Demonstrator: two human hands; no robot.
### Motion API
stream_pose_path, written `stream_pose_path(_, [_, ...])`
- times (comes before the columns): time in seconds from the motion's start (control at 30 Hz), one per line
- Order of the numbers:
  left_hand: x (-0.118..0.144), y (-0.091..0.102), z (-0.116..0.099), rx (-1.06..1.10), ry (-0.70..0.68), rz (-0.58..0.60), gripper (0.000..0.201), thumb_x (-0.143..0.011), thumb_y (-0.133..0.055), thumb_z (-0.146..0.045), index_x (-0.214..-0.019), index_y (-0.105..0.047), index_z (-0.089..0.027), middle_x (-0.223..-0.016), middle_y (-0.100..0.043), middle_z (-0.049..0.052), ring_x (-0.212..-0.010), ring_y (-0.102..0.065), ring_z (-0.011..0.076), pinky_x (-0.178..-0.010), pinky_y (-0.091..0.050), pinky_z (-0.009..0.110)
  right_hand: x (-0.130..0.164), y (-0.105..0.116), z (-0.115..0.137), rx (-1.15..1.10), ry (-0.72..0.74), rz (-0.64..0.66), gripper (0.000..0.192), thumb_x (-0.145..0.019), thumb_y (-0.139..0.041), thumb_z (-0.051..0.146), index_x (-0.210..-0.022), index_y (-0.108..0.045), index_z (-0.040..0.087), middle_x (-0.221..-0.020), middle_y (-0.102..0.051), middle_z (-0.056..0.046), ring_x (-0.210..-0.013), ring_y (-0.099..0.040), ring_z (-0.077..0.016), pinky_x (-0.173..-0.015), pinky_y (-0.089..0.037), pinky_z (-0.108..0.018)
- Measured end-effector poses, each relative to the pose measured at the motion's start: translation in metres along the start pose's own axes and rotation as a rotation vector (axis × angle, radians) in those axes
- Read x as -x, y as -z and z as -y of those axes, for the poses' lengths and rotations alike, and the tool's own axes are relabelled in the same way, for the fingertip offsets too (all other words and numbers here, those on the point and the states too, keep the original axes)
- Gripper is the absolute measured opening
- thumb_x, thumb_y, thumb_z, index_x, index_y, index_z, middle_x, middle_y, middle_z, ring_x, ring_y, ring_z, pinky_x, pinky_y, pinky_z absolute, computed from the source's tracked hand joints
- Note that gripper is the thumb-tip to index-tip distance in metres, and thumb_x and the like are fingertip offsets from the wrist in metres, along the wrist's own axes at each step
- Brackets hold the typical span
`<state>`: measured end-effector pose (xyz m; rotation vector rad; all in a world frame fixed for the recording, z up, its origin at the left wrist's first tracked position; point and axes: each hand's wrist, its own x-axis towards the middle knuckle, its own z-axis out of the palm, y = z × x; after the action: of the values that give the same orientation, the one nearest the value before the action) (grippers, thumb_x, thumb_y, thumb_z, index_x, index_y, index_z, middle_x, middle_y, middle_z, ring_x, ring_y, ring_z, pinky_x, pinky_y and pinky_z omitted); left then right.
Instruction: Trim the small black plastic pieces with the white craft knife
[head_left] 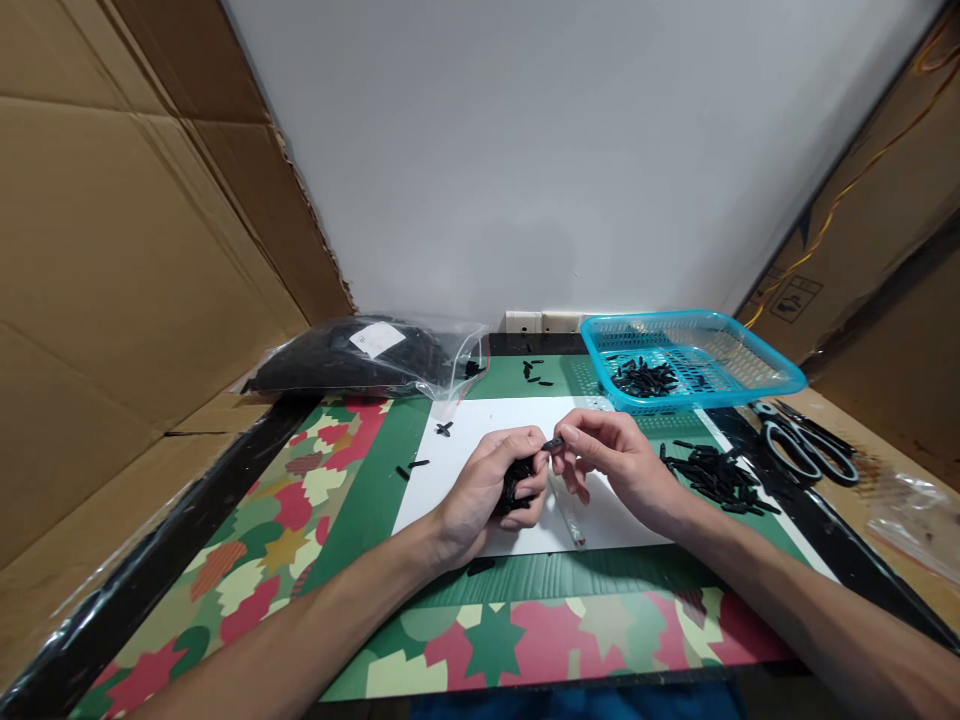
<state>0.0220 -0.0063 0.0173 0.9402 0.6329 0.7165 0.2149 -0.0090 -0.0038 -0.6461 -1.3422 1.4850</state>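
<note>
- Small black piece (553, 444), at the frame's centre: the right hand (607, 455) pinched it between thumb and fingertips; whether the left thumb also touched its other end, I could not tell.
- The fingers of the left hand (491, 485) were curled around a clump of black pieces (514, 487).
- The step in hand, as I judged it, was handling one piece apart from that fistful; the next move seemed to call for a fine, steady pinch and a closed left fist.
- Below, a white sheet (427, 490) gave flat room, its near edge meeting the green mat (375, 470).
- Right of centre, a loose heap (712, 478) limited sideways room, with scissors (804, 448) beyond.
- A blue basket (720, 397), upper right, and a plastic bag (360, 360), left of centre, bounded the far side.
</note>
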Motion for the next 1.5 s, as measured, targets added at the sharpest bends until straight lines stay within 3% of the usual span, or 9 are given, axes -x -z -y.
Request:
stream_pose_path(0.23, [0.0,0.0002,-0.0001,0.001,0.001,-0.016,0.037,-0.099,-0.064,-0.042,-0.074,-0.055,-0.017,-0.055,-0.041,-0.008,-0.038,-0.031,0.0037,-0.035,-0.021,0.013,0.0,-0.0005,-0.0006,0.009,-0.003,0.005,0.037,-0.099,-0.078,0.05,-0.085,-0.073,0.016,-0.074,-0.069,0.0,-0.053,-0.063,-0.0098,-0.048,-0.053,-0.02])
stream_pose_path(0.53, [-0.0012,-0.001,0.0008,-0.079,-0.049,-0.074,0.04,-0.093,-0.071,-0.047,-0.073,-0.054,-0.017,-0.056,-0.042,-0.008,-0.039,-0.029,0.0023,-0.036,-0.02,0.012,-0.001,-0.0001,-0.0007,0.081,0.002,-0.103,0.041,-0.096,-0.078,0.057,-0.095,-0.076,0.016,-0.072,-0.07,0.0,-0.049,-0.066,-0.0112,-0.048,-0.053,-0.023])
stream_pose_path(0.8, [-0.0015,0.0006,0.002,-0.094,-0.082,-0.078,0.042,-0.093,-0.073,-0.047,-0.072,-0.052,-0.018,-0.057,-0.042,-0.009,-0.039,-0.032,0.002,-0.036,-0.022,0.012,0.0021,-0.0012,0.0039,0.133,-0.048,-0.02,0.04,-0.087,-0.088,0.053,-0.084,-0.076,0.015,-0.065,-0.073,-0.002,-0.049,-0.069,-0.0136,-0.053,-0.056,-0.024])
stream_pose_path(1.23, [-0.0015,-0.0007,0.0007,-0.123,-0.068,-0.104,0.048,-0.088,-0.079,-0.054,-0.072,-0.049,-0.019,-0.055,-0.042,-0.009,-0.038,-0.03,0.0021,-0.035,-0.019,0.012,0.003,0.0016,0.0022,0.069,-0.102,0.033,0.042,-0.092,-0.083,0.053,-0.082,-0.078,0.013,-0.066,-0.076,-0.005,-0.047,-0.07,-0.0144,-0.049,-0.057,-0.023])
stream_pose_path(1.5, [-0.0015,-0.001,0.0012,-0.132,-0.06,-0.09,0.051,-0.085,-0.081,-0.056,-0.072,-0.049,-0.02,-0.054,-0.041,-0.01,-0.038,-0.03,0.0026,-0.035,-0.019,0.013,0.0024,0.0015,0.0037,0.05,-0.118,0.048,0.044,-0.085,-0.089,0.055,-0.077,-0.078,0.014,-0.065,-0.076,-0.004,-0.047,-0.07,-0.0147,-0.049,-0.059,-0.024])
